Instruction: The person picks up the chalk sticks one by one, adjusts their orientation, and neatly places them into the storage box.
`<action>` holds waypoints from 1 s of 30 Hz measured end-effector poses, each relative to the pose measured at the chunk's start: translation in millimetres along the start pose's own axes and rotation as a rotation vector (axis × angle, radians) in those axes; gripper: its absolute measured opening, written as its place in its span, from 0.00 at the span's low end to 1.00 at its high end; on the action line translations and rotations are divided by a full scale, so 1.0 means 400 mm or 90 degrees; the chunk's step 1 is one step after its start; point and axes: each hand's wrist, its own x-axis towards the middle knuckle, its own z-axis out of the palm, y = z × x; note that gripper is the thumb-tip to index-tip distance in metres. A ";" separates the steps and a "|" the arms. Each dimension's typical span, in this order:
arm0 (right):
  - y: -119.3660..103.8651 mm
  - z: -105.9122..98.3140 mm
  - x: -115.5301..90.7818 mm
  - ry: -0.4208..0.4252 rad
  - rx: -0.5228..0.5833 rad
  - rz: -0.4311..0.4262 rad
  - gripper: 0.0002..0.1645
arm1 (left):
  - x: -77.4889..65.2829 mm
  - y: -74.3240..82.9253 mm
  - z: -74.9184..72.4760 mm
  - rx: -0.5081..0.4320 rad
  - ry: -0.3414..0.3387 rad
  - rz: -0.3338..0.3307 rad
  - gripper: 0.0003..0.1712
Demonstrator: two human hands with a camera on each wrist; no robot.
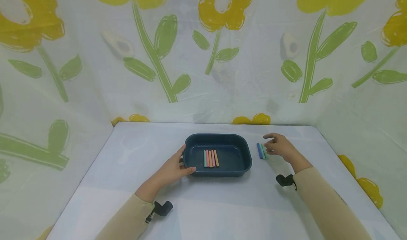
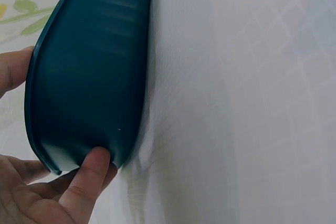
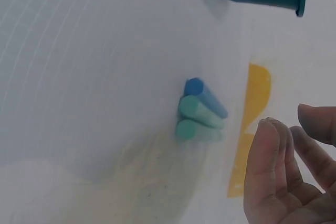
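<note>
Picking up loose sticks seems to be the step in hand: the left hand (image 1: 171, 170) grips the left end of a dark teal, rounded rectangular tray (image 1: 233, 159) on the white tabletop (image 1: 222, 208), while the right hand (image 1: 280, 147) hovers near a blue chalk-like stick (image 3: 206, 98) and two green chalk-like sticks (image 3: 201, 113) right of it, fingers loosely bent, slightly apart from the thumb, holding nothing. Five green, pink and orange sticks (image 1: 211, 159) lie inside. Next probably calls for pinching one without rolling its neighbours.
</note>
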 end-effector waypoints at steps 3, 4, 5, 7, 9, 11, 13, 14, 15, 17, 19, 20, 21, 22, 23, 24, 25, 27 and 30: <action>0.015 -0.005 0.009 -0.007 -0.009 0.007 0.31 | 0.001 -0.002 0.000 0.001 0.000 0.002 0.61; 0.019 -0.007 0.012 -0.007 -0.013 0.012 0.31 | 0.001 -0.003 0.000 0.002 0.000 0.002 0.61; 0.023 -0.008 0.014 -0.008 -0.017 0.016 0.31 | 0.002 -0.004 0.001 0.003 0.000 0.002 0.61; 0.029 -0.008 0.016 -0.013 -0.026 0.026 0.31 | 0.002 -0.004 0.000 0.002 0.001 0.005 0.61; 0.031 -0.008 0.018 -0.021 -0.036 0.034 0.31 | 0.001 -0.004 0.000 0.003 0.001 0.005 0.61; 0.032 -0.007 0.019 -0.027 -0.044 0.045 0.31 | 0.001 -0.003 0.000 0.002 0.000 0.004 0.61; 0.032 -0.006 0.020 -0.037 -0.056 0.049 0.32 | 0.000 -0.002 0.000 0.002 0.000 0.005 0.61; 0.033 -0.006 0.023 -0.040 -0.063 0.052 0.32 | -0.001 -0.002 0.000 0.002 -0.001 0.003 0.61; 0.035 -0.007 0.025 -0.042 -0.068 0.057 0.32 | -0.001 -0.002 0.000 0.002 -0.001 0.003 0.61; 0.040 -0.007 0.032 -0.047 -0.081 0.061 0.32 | 0.000 -0.002 -0.001 -0.001 0.000 0.006 0.60; 0.047 -0.007 0.042 -0.051 -0.092 0.060 0.32 | 0.000 -0.002 -0.001 -0.004 0.000 0.006 0.60; 0.052 -0.007 0.047 -0.051 -0.095 0.061 0.32 | 0.000 -0.002 -0.001 -0.006 0.000 0.007 0.61; 0.056 -0.006 0.052 -0.052 -0.098 0.059 0.32 | 0.000 -0.003 -0.001 -0.007 0.001 0.007 0.61; 0.060 -0.006 0.056 -0.052 -0.104 0.059 0.32 | 0.000 -0.003 -0.001 -0.007 0.001 0.008 0.61; 0.065 -0.006 0.061 -0.056 -0.109 0.056 0.32 | -0.001 -0.004 -0.001 -0.006 0.001 0.009 0.61; 0.068 -0.006 0.065 -0.056 -0.112 0.057 0.32 | -0.001 -0.004 -0.001 -0.005 0.001 0.009 0.61; 0.070 -0.006 0.068 -0.059 -0.117 0.057 0.33 | 0.000 -0.004 -0.001 -0.004 0.001 0.008 0.61; 0.071 -0.008 0.071 -0.065 -0.121 0.061 0.33 | -0.001 -0.004 -0.002 -0.002 0.001 0.008 0.61; 0.065 -0.013 0.070 -0.083 -0.124 0.060 0.34 | -0.001 -0.004 -0.003 -0.004 -0.001 0.011 0.61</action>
